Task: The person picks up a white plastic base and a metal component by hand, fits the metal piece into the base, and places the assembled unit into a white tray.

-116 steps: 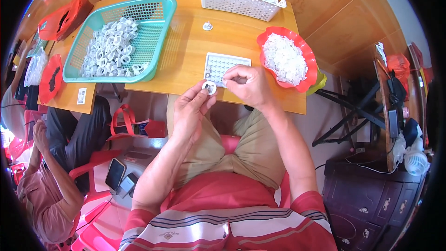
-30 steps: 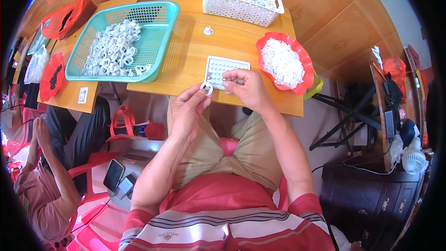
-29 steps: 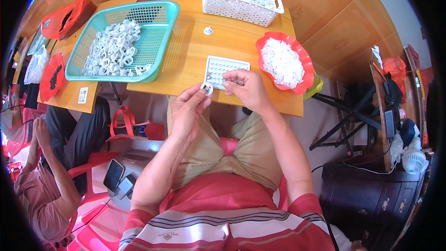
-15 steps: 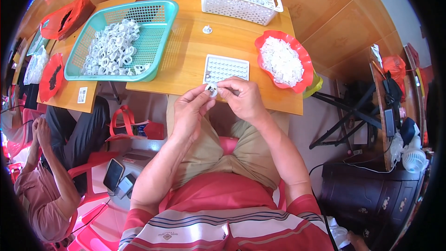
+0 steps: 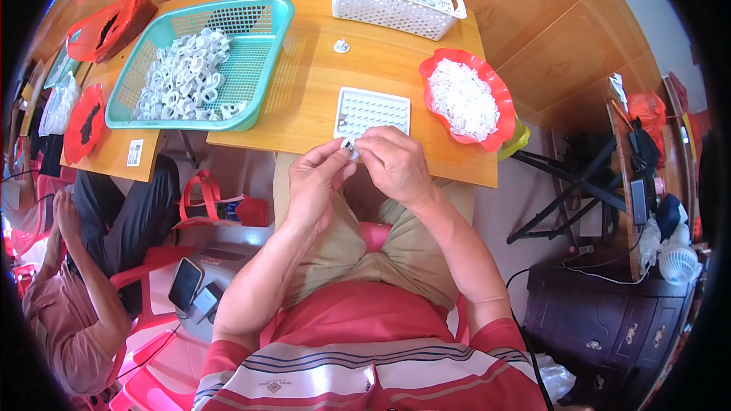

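Note:
A small white plastic part (image 5: 350, 149) sits between my hands just off the table's front edge. My left hand (image 5: 314, 181) pinches it between thumb and fingers. Closed fingertips of my right hand (image 5: 396, 166) press against its right side, and whether they hold a separate tiny piece is hidden. Just beyond the hands lies a white tray (image 5: 375, 103) with rows of round shapes; a small dark item rests near its left edge. To the right of it, a red scalloped dish (image 5: 499, 91) is heaped with small white pieces.
A teal basket (image 5: 276, 49) of white ring-shaped parts stands on the left, and a white perforated basket (image 5: 392, 17) with more parts at the back. Single white parts (image 5: 342, 46) lie on the wooden table (image 5: 304, 91). At far left a person (image 5: 76, 312) sits with hands together.
The white part has turned in my left fingers and shows a narrower side. My right fingers have moved slightly left, closer over it.

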### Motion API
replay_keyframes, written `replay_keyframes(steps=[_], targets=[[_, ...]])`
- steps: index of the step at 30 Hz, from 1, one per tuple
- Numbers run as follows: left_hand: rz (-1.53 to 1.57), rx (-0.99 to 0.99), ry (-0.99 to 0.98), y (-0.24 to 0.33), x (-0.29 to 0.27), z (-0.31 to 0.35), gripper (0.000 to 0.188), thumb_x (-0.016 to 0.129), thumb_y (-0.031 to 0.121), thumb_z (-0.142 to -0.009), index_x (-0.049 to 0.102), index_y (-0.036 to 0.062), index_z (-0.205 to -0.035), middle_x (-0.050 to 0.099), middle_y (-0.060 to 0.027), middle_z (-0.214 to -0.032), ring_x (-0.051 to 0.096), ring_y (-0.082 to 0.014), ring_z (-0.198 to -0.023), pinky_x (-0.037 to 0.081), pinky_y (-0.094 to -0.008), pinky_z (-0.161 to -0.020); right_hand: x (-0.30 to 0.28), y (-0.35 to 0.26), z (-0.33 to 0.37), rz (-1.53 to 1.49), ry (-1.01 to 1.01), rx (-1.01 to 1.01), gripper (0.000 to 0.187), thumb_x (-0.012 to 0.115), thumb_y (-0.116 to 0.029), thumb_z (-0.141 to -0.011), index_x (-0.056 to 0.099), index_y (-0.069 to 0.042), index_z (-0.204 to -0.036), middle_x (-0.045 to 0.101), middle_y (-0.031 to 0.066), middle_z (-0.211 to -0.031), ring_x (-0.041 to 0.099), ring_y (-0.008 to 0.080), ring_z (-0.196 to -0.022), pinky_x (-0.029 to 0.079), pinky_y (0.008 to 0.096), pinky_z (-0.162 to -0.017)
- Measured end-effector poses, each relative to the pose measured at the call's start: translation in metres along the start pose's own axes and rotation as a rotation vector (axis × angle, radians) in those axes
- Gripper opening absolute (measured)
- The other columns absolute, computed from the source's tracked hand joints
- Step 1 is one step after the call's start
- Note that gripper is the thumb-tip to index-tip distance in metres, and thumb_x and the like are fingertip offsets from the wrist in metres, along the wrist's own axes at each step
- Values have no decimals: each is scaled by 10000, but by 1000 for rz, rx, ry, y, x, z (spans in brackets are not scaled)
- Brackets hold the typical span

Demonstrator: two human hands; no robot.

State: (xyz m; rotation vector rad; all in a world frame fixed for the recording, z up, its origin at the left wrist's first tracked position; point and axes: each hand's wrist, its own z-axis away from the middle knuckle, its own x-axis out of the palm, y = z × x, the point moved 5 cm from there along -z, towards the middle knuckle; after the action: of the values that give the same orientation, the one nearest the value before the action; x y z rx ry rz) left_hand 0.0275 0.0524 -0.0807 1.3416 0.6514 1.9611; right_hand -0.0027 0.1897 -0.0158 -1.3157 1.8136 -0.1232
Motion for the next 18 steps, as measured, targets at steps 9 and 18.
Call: replay_keyframes(steps=[9, 18], targets=[[-28, 13, 26, -3, -2, 0, 243, 643, 20, -902, 626, -40, -1138, 672, -86, -968, 644, -118, -803, 552, -224, -729, 2, -6, 1, 49, -29, -49, 113, 670, 31, -751, 657, -15, -854, 675, 116, -844, 651, 292, -796, 542, 378, -671], [-154, 62, 12, -1, 2, 2, 251, 635, 6, -901, 610, -69, -1140, 669, -112, -1006, 655, -141, -855, 562, -245, -768, 3, 10, 4, -149, -115, 158, 116, 694, 68, -739, 681, 3, -834, 676, 124, -817, 675, 274, -747, 546, 336, -647]])
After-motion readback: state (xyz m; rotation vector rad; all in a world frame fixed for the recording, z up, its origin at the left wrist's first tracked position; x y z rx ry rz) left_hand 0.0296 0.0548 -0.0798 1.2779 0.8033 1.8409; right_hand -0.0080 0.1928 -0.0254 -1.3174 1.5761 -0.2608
